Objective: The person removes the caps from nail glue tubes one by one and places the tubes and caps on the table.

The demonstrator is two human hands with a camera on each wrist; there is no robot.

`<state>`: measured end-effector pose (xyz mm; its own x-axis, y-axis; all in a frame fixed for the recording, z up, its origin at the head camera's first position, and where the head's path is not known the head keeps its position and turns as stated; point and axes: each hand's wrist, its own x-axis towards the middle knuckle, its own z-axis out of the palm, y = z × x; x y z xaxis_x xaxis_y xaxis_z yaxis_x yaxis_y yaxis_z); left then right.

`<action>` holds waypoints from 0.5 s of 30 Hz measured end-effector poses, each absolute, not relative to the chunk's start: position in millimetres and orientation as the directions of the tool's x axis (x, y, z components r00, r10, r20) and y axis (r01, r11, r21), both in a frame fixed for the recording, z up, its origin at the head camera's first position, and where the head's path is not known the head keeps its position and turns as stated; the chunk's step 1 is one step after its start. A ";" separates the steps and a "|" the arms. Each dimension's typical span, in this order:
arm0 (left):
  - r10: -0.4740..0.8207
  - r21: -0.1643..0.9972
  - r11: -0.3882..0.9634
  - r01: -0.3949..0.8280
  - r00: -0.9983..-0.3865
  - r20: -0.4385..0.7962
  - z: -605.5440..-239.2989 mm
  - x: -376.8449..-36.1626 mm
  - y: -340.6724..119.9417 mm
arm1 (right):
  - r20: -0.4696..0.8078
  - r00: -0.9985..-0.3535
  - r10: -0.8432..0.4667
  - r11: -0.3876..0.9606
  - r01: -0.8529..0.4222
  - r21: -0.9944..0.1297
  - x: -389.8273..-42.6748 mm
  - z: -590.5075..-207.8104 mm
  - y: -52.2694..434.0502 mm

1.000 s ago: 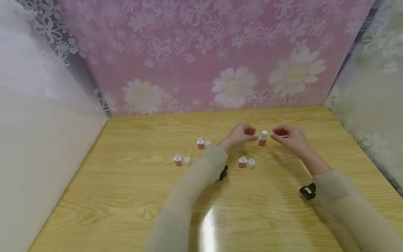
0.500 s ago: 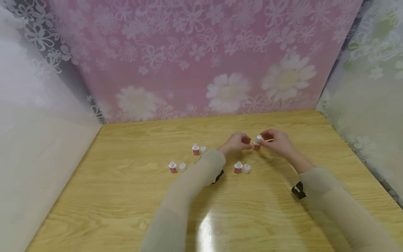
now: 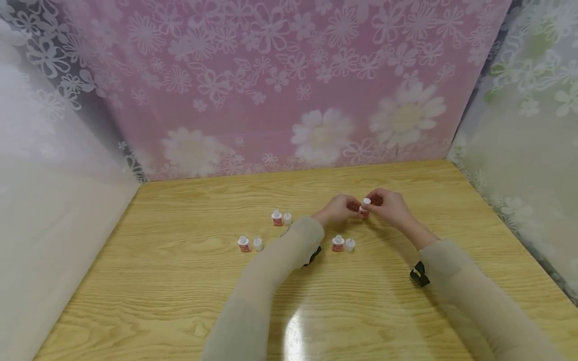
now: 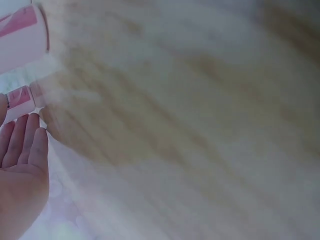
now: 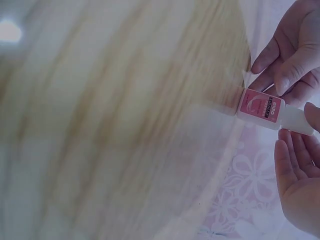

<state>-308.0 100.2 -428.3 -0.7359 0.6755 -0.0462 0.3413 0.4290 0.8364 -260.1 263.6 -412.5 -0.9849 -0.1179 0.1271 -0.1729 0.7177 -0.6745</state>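
Two hands meet over a small white bottle with a red label [image 3: 365, 207] at the far middle of a wooden table [image 3: 180, 281]. The left hand [image 3: 339, 208] pinches the bottle's labelled body between thumb and fingers, as the right wrist view shows, while the right hand [image 3: 389, 204] closes its fingertips on the white cap end [image 5: 295, 120]. From the head view the bottle sits between the two hands, just off the tabletop or resting on it; which of the two cannot be told.

Nearer the person than the left hand, an open bottle [image 3: 337, 243] stands with its loose cap [image 3: 349, 244] just beside it. To the left of the left hand stands a second open bottle [image 3: 277, 218] with a cap [image 3: 287, 219] touching or nearly touching it, and farther left and nearer the person a third bottle [image 3: 244, 244] with its own cap [image 3: 258, 244] close by. Both forearms wear pale sleeves, each with a black strap mount [image 3: 419, 275] at the wrist. A pink flowered backdrop [image 3: 289, 80] rises behind the table.
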 end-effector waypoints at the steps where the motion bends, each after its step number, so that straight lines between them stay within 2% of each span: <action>1: 0.673 0.834 0.432 0.342 -0.738 -0.046 -428.4 -307.8 100.4 | 0.128 -0.985 -0.116 0.721 -0.172 -0.671 -260.1 -412.9 263.1; 8: 0.634 0.792 0.493 0.361 -0.772 -0.043 -428.0 -307.2 101.2 | 0.153 -0.978 -0.141 0.716 -0.207 -0.667 -261.0 -414.2 260.5; 15: 0.636 0.761 0.519 0.389 -0.770 -0.040 -430.3 -309.7 101.7 | 0.160 -0.968 -0.193 0.706 -0.251 -0.663 -261.4 -412.9 260.1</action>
